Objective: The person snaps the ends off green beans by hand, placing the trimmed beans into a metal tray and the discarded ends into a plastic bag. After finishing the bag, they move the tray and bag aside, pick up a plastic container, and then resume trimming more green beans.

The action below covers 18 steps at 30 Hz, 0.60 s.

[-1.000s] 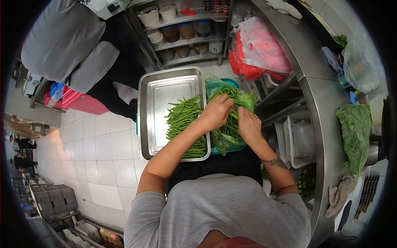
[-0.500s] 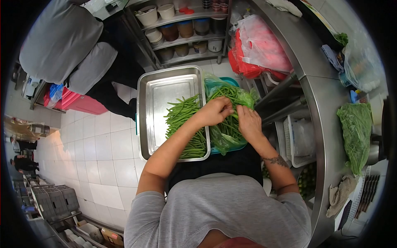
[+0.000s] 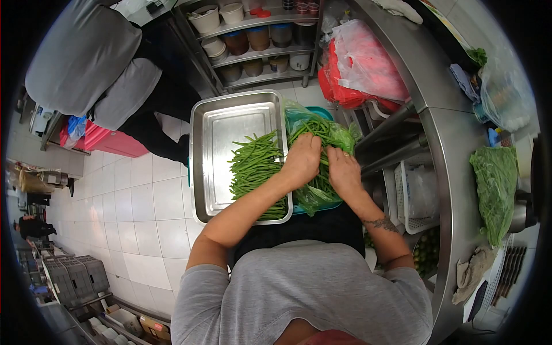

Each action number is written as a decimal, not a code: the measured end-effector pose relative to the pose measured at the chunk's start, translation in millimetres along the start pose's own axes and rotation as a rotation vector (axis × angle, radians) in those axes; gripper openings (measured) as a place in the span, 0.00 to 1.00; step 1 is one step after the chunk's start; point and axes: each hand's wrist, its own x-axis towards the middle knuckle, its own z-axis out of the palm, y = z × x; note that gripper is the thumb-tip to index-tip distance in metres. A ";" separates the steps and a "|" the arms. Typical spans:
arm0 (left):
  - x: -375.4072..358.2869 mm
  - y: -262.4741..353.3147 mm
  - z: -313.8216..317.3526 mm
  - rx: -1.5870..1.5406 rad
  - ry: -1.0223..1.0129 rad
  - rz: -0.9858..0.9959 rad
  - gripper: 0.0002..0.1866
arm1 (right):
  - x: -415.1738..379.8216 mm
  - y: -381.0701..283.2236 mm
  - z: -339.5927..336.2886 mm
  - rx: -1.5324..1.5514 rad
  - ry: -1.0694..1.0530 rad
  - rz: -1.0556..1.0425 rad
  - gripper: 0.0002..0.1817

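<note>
Long green beans [image 3: 256, 164] lie piled in the right part of a shallow metal tray [image 3: 199, 155]. Beside it, more beans fill an open, green-tinted plastic bag [image 3: 315, 200] resting on a teal container [image 3: 319, 111]. My left hand [image 3: 303, 160] is over the bag's left side, its fingers closed on a green bean. Close to it, my right hand [image 3: 344, 172] is closed too, thumb and fingers pinching at the beans. The fingers partly cover what they hold, and a bit of green shows between the hands.
At right runs a steel counter [image 3: 451, 149] with a bagged leafy vegetable [image 3: 494, 187] on it. Beneath stands a white basket [image 3: 420, 195]. Red and clear bags [image 3: 368, 63] sit ahead, near shelves of tubs [image 3: 259, 37]. A person in grey [image 3: 86, 57] stands at left.
My left hand has turned, its back now facing up and its fingers pointing forward. My right hand has shifted slightly left and down. The bean pile in the tray looks the same.
</note>
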 end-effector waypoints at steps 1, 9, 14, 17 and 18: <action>0.6 4.4 0.9 0.116 0.080 0.046 0.08 | -1.3 -4.7 1.3 0.024 -0.025 0.027 0.15; 8.9 -21.6 -2.3 -0.394 -0.029 -0.339 0.07 | -8.3 -7.4 -4.7 0.112 0.010 0.026 0.18; 20.5 -23.3 -30.7 -0.370 -0.261 0.019 0.07 | -5.2 2.0 -8.6 0.099 0.085 -0.113 0.19; 23.9 -19.5 -35.2 -0.281 -0.347 0.109 0.05 | -3.5 3.9 -10.4 0.137 0.096 -0.151 0.19; 24.7 -19.1 -35.4 -0.259 -0.364 0.121 0.05 | -4.0 5.2 -9.4 0.155 0.088 -0.150 0.19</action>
